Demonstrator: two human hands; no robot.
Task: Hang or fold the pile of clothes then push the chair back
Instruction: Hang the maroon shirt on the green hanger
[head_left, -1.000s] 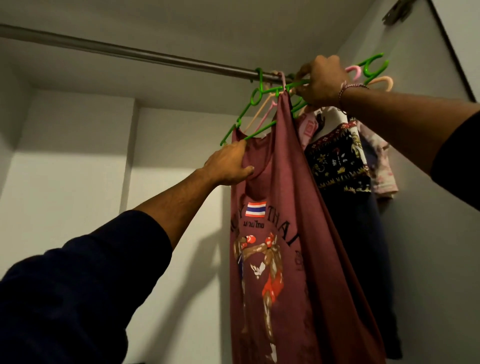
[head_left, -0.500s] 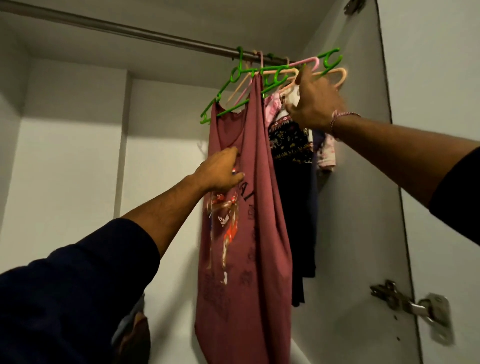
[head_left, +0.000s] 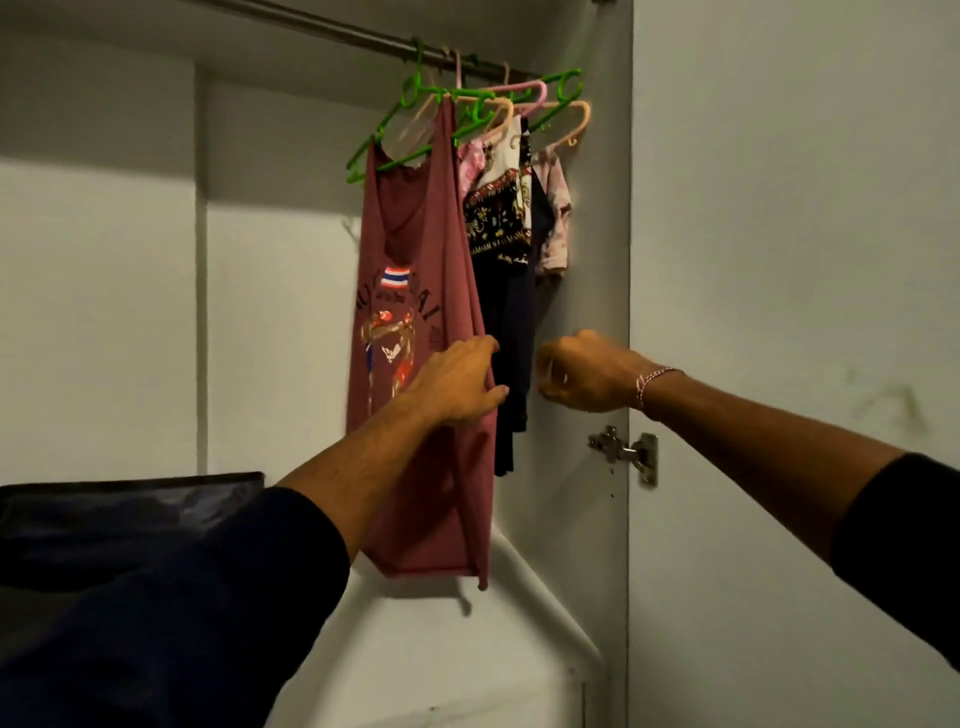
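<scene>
The left hand (head_left: 457, 382) is reaching forward with its fingers stretched nearly straight, lying flat against the right edge of the maroon tank top (head_left: 415, 322); the thumb is tucking under toward the fabric, but no pinch is showing. The right hand (head_left: 582, 371) is hovering just to the right of the left one, a narrow gap lying between them. Its fingers are curling loosely inward, and it is blurred, so it seems to be holding nothing, though that is hard to confirm. A thin bracelet (head_left: 655, 382) is circling the right wrist.

The maroon tank top is hanging straight above and below the left hand, from a green hanger (head_left: 387, 137) hooked over the metal rail (head_left: 332, 28) well above both hands. Its printed front, with a small striped flag, is sitting just above the left hand's knuckles, and its hem is dropping well below the left forearm.

Between the two hands and a little behind them, a dark patterned garment (head_left: 504, 270) is hanging, its lower edge falling past the fingertips. Above the right hand, a pale pink garment (head_left: 553, 223) is hanging from peach and pink hangers (head_left: 563, 114) against the wardrobe's side panel (head_left: 597, 260). Below the right wrist, a metal hinge (head_left: 623, 452) is sitting on that panel. Under the left sleeve, a dark bin (head_left: 130, 514) is standing.
</scene>
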